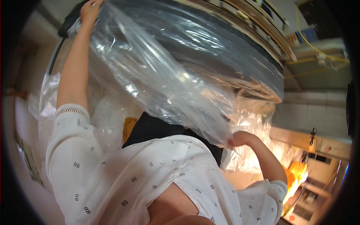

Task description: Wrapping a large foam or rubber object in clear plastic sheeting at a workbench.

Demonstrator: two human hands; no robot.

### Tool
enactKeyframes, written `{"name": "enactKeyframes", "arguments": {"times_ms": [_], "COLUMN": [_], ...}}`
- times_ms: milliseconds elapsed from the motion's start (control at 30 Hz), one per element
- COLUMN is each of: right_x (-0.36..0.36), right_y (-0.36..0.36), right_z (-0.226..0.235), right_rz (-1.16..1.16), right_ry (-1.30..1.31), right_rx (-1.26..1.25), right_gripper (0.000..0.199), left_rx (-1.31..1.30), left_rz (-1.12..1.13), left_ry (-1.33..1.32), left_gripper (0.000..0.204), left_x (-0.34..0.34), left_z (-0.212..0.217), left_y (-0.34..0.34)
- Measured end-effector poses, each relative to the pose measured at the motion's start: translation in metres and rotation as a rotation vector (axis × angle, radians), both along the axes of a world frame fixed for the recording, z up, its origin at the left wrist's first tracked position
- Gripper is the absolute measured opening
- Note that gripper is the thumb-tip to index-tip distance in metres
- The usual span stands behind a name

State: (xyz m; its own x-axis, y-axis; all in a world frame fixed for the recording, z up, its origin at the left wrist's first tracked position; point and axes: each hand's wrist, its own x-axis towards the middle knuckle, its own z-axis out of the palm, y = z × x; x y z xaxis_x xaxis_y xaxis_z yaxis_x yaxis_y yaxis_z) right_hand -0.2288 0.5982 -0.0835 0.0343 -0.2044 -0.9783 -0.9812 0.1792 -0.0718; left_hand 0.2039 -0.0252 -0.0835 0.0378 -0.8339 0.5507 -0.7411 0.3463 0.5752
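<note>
A large sheet of clear plastic film (165, 71) stretches slantwise across the view, creased and shiny. My left hand (90, 11) is raised at the far upper left, its fingers closed on one edge of the film. Down by my waist on the right, my right hand (240, 139) pinches a gathered edge of the same sheet. Beneath the film lies a long dark surface (258, 65) with a rounded near edge; what it is made of is hard to tell through the plastic.
Wooden strips (262, 26) run along the far side. More crumpled clear plastic (110, 120) hangs at the left, and another brightly lit heap (249, 153) sits below my right hand. A yellow cable (313, 47) crosses the upper right, above a tiled wall (315, 108).
</note>
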Motion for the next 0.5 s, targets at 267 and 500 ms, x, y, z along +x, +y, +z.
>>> {"name": "enactKeyframes", "arguments": {"times_ms": [267,500], "right_x": [-0.275,-0.163], "right_y": [0.191,0.007], "right_z": [0.102,0.158], "right_rz": [-0.458,-0.001], "right_ry": [0.824,0.904], "right_rx": [-1.279,-2.061], "right_gripper": [0.025,0.025], "left_rx": [0.036,0.0], "left_rz": [-0.052,0.057], "left_ry": [-0.105,-0.237], "left_gripper": [0.045,0.045], "left_x": [-0.019,0.031], "left_z": [-0.001,0.001], "left_y": [-0.005,0.0]}}
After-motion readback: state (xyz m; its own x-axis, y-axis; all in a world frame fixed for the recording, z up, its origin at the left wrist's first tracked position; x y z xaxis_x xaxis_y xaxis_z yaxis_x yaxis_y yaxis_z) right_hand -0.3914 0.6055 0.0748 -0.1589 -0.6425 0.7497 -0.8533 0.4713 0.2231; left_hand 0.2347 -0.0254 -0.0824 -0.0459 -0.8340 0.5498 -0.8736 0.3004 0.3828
